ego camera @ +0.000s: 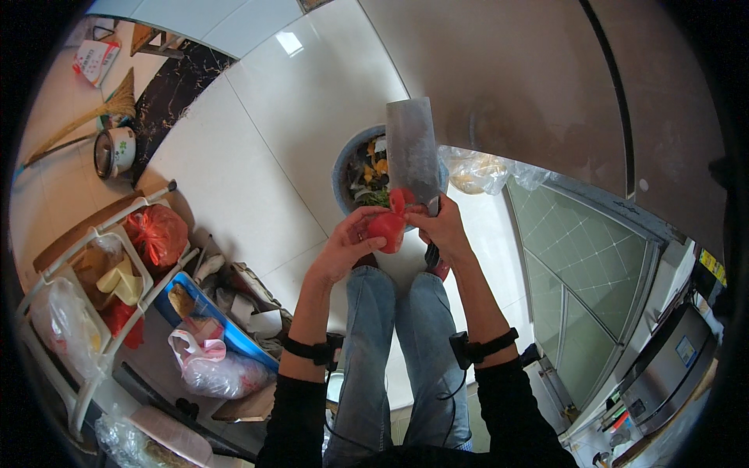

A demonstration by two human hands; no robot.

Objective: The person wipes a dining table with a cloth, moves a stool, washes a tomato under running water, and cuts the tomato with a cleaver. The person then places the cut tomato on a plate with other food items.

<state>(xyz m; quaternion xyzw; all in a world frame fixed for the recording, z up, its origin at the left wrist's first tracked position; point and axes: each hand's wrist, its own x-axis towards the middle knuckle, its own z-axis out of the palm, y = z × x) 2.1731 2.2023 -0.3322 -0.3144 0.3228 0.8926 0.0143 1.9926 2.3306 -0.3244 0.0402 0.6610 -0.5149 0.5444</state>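
Note:
My left hand (349,244) holds a red tomato (386,230) by its side, fingers on top and thumb at the lower edge. A loose strip of red peel (400,199) stands up from the tomato, by the fingers of my right hand (443,229). That hand grips the handle of a cleaver (411,149), whose broad grey blade points away from me. Under the blade is a round blue-grey bin (340,169) with food scraps in it, partly hidden by the cleaver and my hands.
On the left stands a rack (137,316) with bagged produce, and beside it a blue crate (202,304). A broom (120,99) and a patterned pot (120,151) lie farther off. A brown cabinet panel (526,88) rises at the upper right, above clear plastic bags (483,169).

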